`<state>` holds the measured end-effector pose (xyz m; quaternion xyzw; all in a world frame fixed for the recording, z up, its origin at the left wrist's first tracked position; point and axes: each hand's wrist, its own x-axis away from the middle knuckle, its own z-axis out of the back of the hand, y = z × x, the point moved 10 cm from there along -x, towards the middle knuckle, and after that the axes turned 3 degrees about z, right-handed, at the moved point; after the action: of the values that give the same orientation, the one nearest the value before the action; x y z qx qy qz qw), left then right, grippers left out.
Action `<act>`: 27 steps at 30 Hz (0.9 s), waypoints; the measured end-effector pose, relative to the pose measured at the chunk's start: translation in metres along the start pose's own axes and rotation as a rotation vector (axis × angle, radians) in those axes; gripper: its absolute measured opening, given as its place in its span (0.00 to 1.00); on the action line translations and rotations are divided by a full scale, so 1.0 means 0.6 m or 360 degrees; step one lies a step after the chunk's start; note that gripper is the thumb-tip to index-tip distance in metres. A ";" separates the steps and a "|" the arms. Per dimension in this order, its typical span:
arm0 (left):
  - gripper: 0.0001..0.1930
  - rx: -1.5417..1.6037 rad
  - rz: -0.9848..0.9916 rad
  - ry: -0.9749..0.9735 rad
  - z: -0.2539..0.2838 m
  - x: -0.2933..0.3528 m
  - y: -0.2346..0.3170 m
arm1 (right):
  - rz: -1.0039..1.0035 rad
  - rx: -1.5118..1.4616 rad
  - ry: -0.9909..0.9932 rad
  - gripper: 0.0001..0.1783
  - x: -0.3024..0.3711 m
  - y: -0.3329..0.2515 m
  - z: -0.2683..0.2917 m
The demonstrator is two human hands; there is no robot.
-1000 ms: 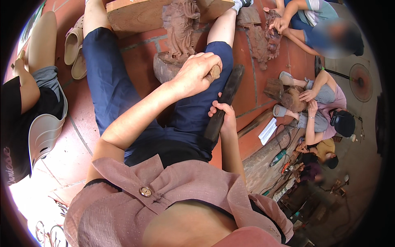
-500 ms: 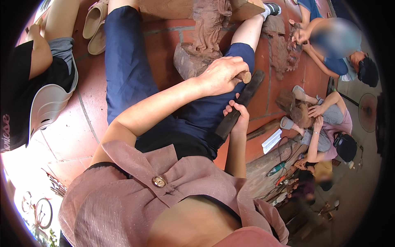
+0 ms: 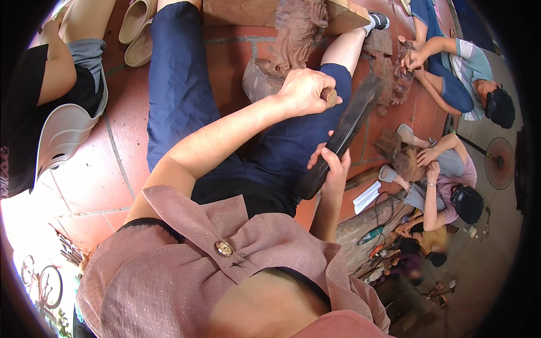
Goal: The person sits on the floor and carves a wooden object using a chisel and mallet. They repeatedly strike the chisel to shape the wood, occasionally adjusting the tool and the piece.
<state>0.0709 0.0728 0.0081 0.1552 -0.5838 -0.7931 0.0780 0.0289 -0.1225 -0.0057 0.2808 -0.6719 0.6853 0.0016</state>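
My left hand [image 3: 304, 90] is closed in a fist around a chisel [image 3: 328, 96]. Only the round butt of its wooden handle shows; the blade is hidden by the hand. My right hand [image 3: 335, 163] grips a long, flat, dark wooden club [image 3: 352, 121] around its middle. The club slants up to the right, its upper end apart from the chisel handle. Just beyond my left fist, between my legs, stands a reddish-brown carved wooden figure [image 3: 298, 34] on a rough, darker base [image 3: 260, 81].
A pale timber block [image 3: 239, 12] lies behind the carving. Another carving [image 3: 383, 73] stands right of my leg, near a seated person [image 3: 465, 67]. A second person [image 3: 451, 174] works farther right. A log [image 3: 360, 231] with cables lies nearer. At left is a grey plastic chair [image 3: 73, 127].
The club has swung up and to the right, away from the chisel handle, with my right hand shifting slightly right. My left fist keeps its hold on the chisel. The whole view has shifted slightly.
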 end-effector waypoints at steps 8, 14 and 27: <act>0.18 0.0183 0.0216 0.0343 0.034 -0.025 -0.028 | 0.0828 0.0357 0.0268 0.23 0.005 -0.121 0.040; 0.16 0.0209 0.0292 0.0294 0.036 -0.023 -0.031 | 0.0674 0.1196 0.0342 0.21 -0.020 -0.121 0.026; 0.12 0.0080 0.0168 0.0334 0.037 -0.020 -0.027 | 0.0357 0.1607 0.0251 0.23 -0.029 -0.081 0.020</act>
<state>0.0757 0.1014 0.0003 0.2082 -0.5995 -0.7524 0.1765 0.0668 -0.1223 0.0314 0.1203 -0.2814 0.9390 -0.1567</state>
